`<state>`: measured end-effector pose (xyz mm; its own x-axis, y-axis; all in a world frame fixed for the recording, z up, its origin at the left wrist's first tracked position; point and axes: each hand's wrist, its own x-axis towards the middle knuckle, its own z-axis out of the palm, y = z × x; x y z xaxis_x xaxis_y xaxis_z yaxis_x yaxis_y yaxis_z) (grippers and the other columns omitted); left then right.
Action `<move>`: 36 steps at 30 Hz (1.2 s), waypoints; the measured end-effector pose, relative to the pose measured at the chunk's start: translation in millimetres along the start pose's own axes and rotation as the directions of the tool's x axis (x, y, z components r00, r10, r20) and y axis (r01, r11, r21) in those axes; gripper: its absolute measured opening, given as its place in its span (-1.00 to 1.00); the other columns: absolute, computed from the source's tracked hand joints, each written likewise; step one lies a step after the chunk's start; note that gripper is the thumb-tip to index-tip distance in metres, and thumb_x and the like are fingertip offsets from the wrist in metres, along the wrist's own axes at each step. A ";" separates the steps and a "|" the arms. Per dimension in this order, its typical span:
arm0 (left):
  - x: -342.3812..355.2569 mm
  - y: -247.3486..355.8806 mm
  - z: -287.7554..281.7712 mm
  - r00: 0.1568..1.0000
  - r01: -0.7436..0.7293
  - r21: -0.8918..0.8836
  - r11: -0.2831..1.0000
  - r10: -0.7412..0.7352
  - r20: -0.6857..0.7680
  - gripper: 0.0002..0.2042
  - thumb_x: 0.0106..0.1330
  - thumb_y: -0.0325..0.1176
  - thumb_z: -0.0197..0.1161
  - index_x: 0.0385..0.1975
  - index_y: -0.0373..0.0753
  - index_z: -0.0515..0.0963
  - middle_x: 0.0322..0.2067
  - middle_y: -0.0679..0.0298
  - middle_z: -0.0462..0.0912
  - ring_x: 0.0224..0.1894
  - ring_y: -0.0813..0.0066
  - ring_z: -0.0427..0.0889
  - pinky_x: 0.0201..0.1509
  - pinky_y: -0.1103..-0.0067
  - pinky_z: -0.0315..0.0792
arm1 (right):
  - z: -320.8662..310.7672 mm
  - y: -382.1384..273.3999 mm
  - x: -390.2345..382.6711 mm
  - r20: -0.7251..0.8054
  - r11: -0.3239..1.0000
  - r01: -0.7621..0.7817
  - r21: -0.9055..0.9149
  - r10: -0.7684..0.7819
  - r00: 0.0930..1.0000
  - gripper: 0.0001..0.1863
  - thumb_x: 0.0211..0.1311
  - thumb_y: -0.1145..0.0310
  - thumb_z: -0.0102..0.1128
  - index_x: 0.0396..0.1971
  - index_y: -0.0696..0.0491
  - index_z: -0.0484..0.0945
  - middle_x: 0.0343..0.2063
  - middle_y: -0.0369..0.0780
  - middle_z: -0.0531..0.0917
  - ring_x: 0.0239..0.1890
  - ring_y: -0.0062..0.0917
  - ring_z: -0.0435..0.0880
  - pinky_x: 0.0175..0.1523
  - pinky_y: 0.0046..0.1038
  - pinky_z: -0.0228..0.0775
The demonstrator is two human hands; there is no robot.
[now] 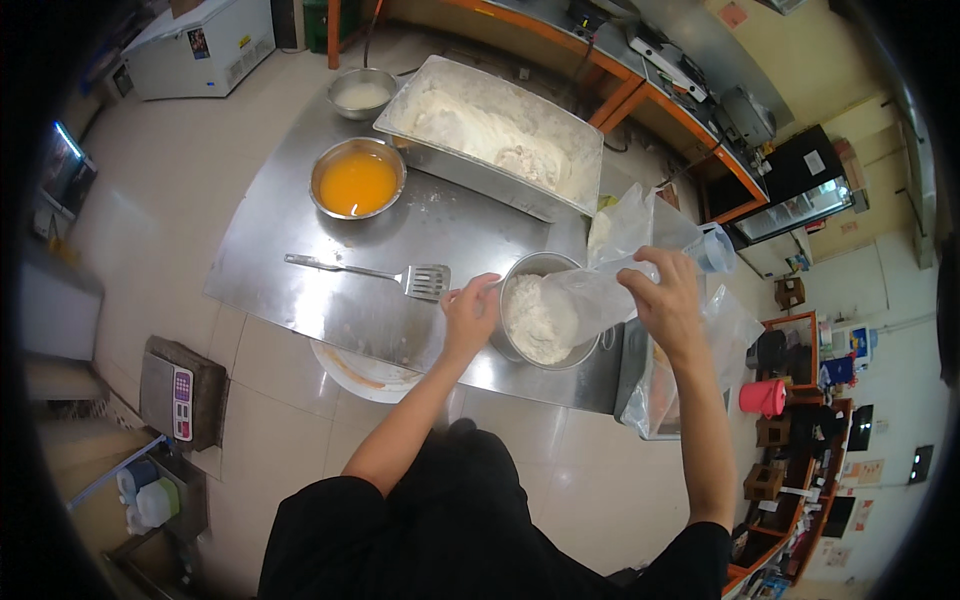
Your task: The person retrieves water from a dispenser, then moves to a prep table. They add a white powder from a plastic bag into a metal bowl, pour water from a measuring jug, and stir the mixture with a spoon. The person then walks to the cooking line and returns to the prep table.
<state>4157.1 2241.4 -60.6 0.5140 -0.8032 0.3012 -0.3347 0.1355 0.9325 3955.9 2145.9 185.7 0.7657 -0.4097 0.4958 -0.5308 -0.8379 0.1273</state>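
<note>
1. Right hand (668,300): fingers wrapped around a clear plastic container (625,285), tipped on its side with the mouth over the small steel bowl (545,322). White powder sits along the container's lower side, near the mouth.
2. Left hand (470,312): fingers curled against the bowl's left rim, steadying it. Can't tell whether it pinches the rim or just presses on it.
3. Small steel bowl: near the front edge of the steel table (300,250), between both hands, already holding a heap of white powder. Judging by this, the pour is well underway; some powder is left in the container.
4. Just left of the left hand: slotted metal spatula (400,275) lying flat on the table, untouched.
5. Right of the bowl: clear plastic bags (690,340) hanging off the table's right end, one more upright behind the container.
6. Further back: steel bowl of orange liquid (357,180), looks like beaten egg; large rectangular tray of flour (495,135); small bowl of white stuff (361,93) at the far edge.
7. Below the table's front edge: a round dish (365,375) partly hidden. Scale (180,395) on the floor at left.
</note>
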 end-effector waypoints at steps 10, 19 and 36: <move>-122.8 -33.2 -137.4 0.926 0.368 -0.302 0.880 -0.375 0.037 -0.74 0.42 -0.47 0.06 0.06 -0.28 0.49 -0.39 0.32 0.57 -0.27 0.58 0.58 -0.11 0.64 0.44 | -13.2 5.5 -76.9 -0.134 0.898 -0.386 0.211 0.417 0.899 -0.87 0.12 0.53 0.30 -0.32 0.03 0.65 -0.22 -0.18 0.59 -0.23 -0.32 0.60 -0.10 -0.39 0.44; -223.7 -11.5 -151.2 0.870 0.451 -0.206 0.868 -0.376 0.319 -0.81 0.45 -0.43 0.07 -0.03 -0.29 0.52 -0.35 0.31 0.62 -0.24 0.60 0.60 -0.08 0.63 0.48 | -45.9 -55.7 -262.6 -0.349 0.340 -0.451 0.826 0.935 0.066 -0.88 0.43 0.45 0.06 -0.15 0.17 0.49 -0.24 -0.22 0.58 -0.18 -0.54 0.60 -0.12 -0.48 0.54; -434.1 17.1 -6.3 -0.401 0.173 0.407 0.897 -0.313 0.861 -0.75 0.44 -0.25 0.11 0.00 -0.17 0.55 -0.34 0.32 0.64 -0.28 0.56 0.62 -0.15 0.60 0.47 | -141.3 -602.6 -586.1 -0.300 0.472 -0.155 0.868 0.249 -0.921 -0.85 0.46 0.35 0.05 -0.07 0.00 0.37 -0.20 -0.27 0.54 -0.18 -0.43 0.60 -0.01 -0.28 0.53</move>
<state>3933.2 2596.0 -174.2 -0.7812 -0.2195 -0.5844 -0.5327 -0.2538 0.8073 3775.7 2942.0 -60.3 -0.9462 0.2769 -0.1672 -0.0540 -0.6449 -0.7624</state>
